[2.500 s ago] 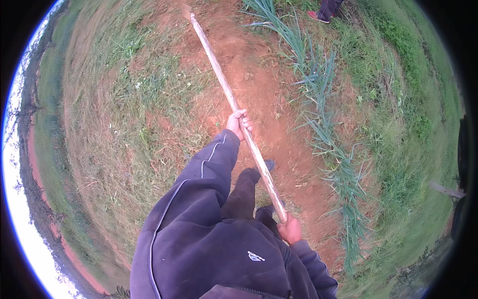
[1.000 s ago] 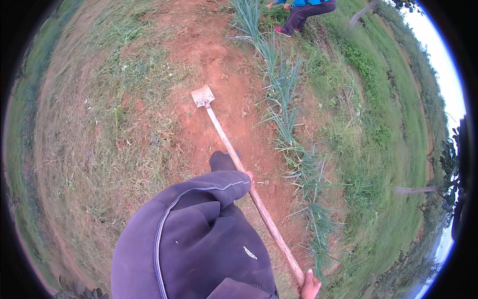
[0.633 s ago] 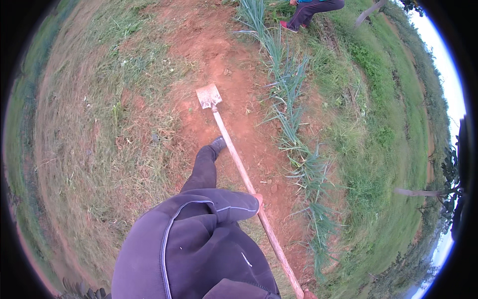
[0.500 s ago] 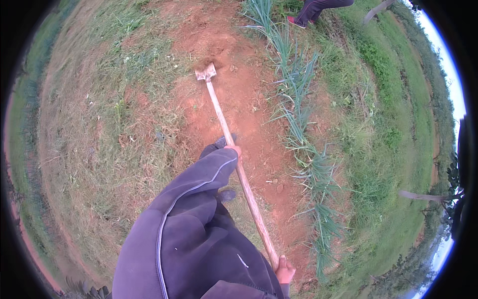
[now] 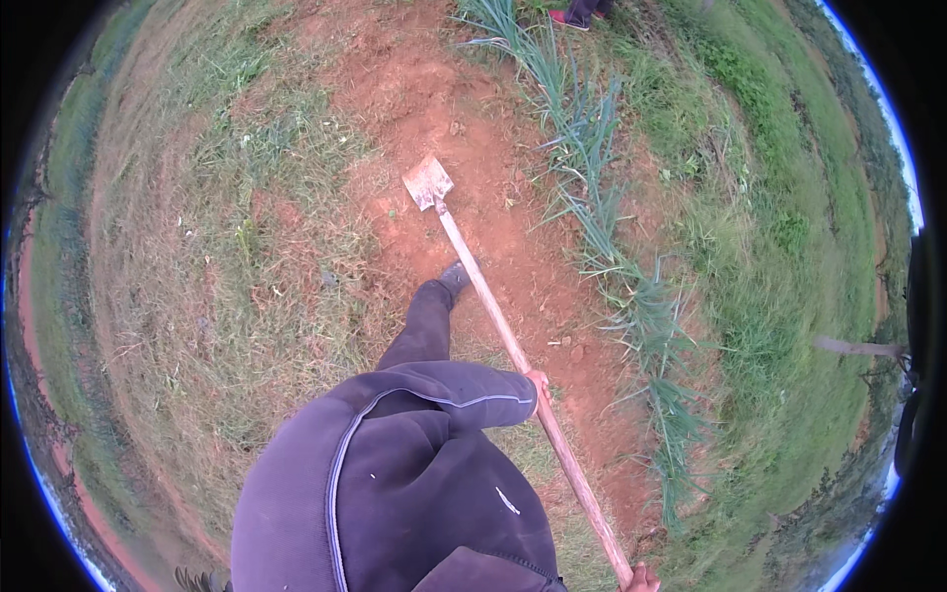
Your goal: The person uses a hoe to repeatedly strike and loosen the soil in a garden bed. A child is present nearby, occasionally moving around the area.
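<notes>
1. Shovel [image 5: 508, 331], one: it slants across the middle, its squarish, soil-stained blade [image 5: 427, 184] toward 11 o'clock and the butt of its pale wooden handle toward 5. Whether the blade touches the ground I cannot tell from above.
2. Hands, two: the left hand [image 5: 540, 386] is clamped round the handle near mid-length; the right hand [image 5: 643, 580], partly cut off by the lower edge at 5 o'clock, is closed on the butt.
3. Shoes, two in sight: one dark shoe [image 5: 455, 276] of the wearer beside the handle near the centre, one red shoe [image 5: 569, 20] of another person between 12 and 1.
4. Dark jacket [image 5: 434, 493] with pale piping, one: it fills 6 o'clock and hides the wearer's other leg.
5. Row of long-leaved green plants [image 5: 589, 183], one: it runs from 12 down to between 4 and 5.
6. Tree trunk [image 5: 858, 347], one, thin, just past 3.
7. Ground: bare reddish soil [image 5: 513, 247] under the shovel, dry cut grass [image 5: 227, 316] at 9, greener grass [image 5: 779, 257] at 3; slivers of sky at 8 and between 2 and 3.
</notes>
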A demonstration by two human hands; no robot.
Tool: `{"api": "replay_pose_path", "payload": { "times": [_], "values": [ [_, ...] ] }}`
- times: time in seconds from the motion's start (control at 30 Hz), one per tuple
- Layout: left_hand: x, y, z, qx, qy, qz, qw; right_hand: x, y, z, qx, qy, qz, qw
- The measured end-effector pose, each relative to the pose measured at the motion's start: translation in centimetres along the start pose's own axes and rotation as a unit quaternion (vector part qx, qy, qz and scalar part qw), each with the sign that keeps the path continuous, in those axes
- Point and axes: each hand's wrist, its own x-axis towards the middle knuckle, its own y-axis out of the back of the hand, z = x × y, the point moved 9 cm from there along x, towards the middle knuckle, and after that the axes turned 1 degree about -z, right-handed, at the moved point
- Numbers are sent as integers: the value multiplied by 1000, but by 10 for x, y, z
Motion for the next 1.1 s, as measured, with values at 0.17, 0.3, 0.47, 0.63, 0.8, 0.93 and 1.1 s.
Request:
{"api": "replay_pose_path", "payload": {
  "times": [0.17, 0.3, 0.47, 0.63, 0.8, 0.93, 1.1],
  "values": [
    [50, 35, 35, -21, -63, -121, 990, 25, -74, -11, 55, 17, -18, 998],
    [94, 84, 292, 145, -150, -16, 978, -8, -168, -166, 226, -43, -66, 971],
    [115, 120, 319, 26, -272, -100, 957, 7, -173, -179, 153, 86, -167, 970],
    [79, 41, 192, -2, -128, -145, 981, 5, -81, -107, 196, 59, -75, 976],
    [-35, -85, -34, -80, 10, -156, 984, 43, 151, 95, -167, 43, 121, 978],
    [-110, -128, -53, -63, 85, -117, 987, 51, 141, 12, -67, 17, 128, 989],
    [15, -36, 260, -56, -98, -69, 991, 48, -72, -238, 127, 34, -22, 991]
  ]
}}
